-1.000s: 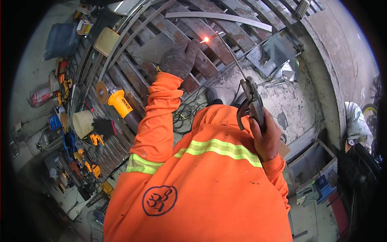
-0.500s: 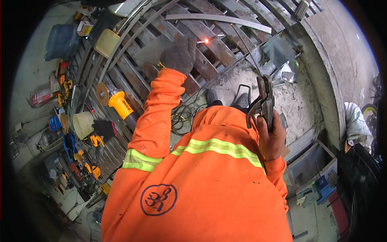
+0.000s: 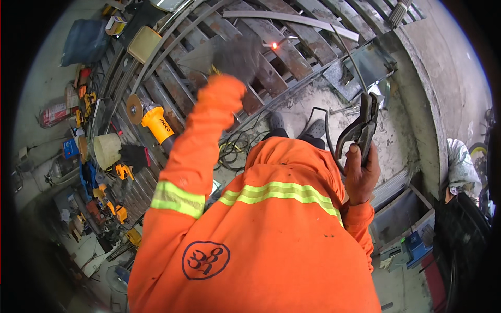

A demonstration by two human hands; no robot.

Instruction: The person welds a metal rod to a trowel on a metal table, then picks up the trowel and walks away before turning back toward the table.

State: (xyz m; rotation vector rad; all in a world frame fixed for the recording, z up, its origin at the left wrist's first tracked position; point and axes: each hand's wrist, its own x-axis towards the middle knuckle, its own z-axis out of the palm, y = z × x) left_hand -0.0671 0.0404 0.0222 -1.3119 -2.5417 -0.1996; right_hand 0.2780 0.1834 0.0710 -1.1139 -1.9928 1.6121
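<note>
The person wears a loose, bright orange long-sleeved top (image 3: 271, 245), crossed at the front by a lime-yellow reflective band (image 3: 282, 195) with a duller stripe along its middle; a matching sleeve band (image 3: 177, 199) rings the left arm. A dark, roughly circular emblem (image 3: 205, 260) with lettering inside marks the cloth, near a few small dark specks (image 3: 329, 236). The left hand (image 3: 237, 56) has a dark grey glove (image 3: 240, 60), blurred, with yellow at its cuff, while the right hand (image 3: 362, 175) is bare, and dark trouser legs (image 3: 278, 132) meet grey shoes (image 3: 315, 128).
</note>
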